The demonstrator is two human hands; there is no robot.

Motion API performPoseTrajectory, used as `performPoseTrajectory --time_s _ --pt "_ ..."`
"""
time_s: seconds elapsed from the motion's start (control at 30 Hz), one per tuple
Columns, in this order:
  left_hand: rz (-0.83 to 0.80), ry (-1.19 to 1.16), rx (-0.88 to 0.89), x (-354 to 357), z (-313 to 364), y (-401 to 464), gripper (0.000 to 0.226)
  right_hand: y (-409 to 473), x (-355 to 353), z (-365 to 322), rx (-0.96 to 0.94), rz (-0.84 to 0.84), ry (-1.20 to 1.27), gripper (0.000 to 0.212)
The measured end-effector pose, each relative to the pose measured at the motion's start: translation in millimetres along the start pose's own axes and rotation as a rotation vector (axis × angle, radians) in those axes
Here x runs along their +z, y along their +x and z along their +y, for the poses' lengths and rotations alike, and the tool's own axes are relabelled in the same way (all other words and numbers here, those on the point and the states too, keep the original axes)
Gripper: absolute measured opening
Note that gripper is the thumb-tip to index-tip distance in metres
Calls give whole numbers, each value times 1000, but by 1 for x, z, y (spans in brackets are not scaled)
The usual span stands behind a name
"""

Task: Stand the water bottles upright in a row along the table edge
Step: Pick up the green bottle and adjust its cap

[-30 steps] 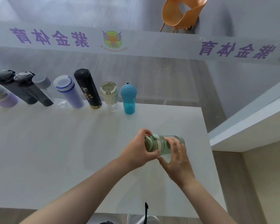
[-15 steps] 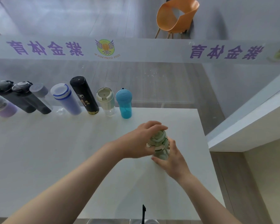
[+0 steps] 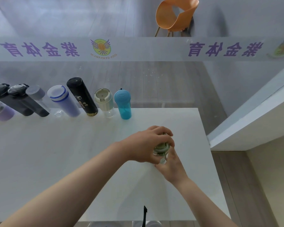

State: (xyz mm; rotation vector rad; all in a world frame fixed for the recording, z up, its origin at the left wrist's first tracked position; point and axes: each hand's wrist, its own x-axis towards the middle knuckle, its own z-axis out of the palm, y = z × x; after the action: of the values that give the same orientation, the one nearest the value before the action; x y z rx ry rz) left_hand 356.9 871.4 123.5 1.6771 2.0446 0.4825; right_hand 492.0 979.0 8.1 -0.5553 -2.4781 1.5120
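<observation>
A pale green water bottle [image 3: 161,149] stands upright on the white table [image 3: 56,153], right of centre. My left hand [image 3: 147,144] wraps over its lid from above, and my right hand [image 3: 171,166] grips its body from the near side. Most of the bottle is hidden by both hands. Along the far table edge several bottles stand in a row: a teal cup [image 3: 123,104], a cream-lidded clear bottle [image 3: 104,102], a tall black flask [image 3: 82,95], a lavender bottle [image 3: 62,100] and dark grey ones [image 3: 23,99] further left.
A glass wall with a printed purple-lettered band [image 3: 138,49] rises right behind the row. The table's right edge [image 3: 208,153] lies close to my right hand. An orange chair [image 3: 174,15] stands beyond the glass. A white ledge [image 3: 252,115] juts in at right.
The green bottle lay on its side a second ago; both hands have tipped it up onto its base. My left hand slid onto the lid, and the view tilted further up.
</observation>
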Motion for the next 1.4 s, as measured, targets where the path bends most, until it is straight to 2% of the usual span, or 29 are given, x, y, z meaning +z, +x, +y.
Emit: performPoseTrajectory --time_s 0.1,0.2,0.3,0.4,0.57,0.73,1.0,1.27,1.33,1.4 --pt "24 -65 -7 0 -8 2 66 4 6 3 8 49 -1 72" --pt "75 -173 -72 2 -20 -2 85 12 11 8 37 80 52 75" --pt "115 -239 -223 7 -40 -11 98 29 13 12 60 107 62 80" --pt "120 -199 -419 22 -69 -26 99 52 14 15 63 105 23 79" --pt "-73 -1 -688 68 -121 -64 94 94 14 18 68 66 34 75" --pt "-236 5 -930 112 -143 -98 102 138 16 15 56 69 36 76" --pt "-194 74 -928 133 -145 -109 108 201 16 8 83 59 21 79" --pt "-195 58 -935 133 -143 -110 108 218 20 5 156 61 2 71" --pt "-185 48 -937 130 -143 -109 108 218 17 -2 163 41 0 75" --pt "-184 34 -950 129 -142 -108 108 216 12 -4 129 28 -11 87"
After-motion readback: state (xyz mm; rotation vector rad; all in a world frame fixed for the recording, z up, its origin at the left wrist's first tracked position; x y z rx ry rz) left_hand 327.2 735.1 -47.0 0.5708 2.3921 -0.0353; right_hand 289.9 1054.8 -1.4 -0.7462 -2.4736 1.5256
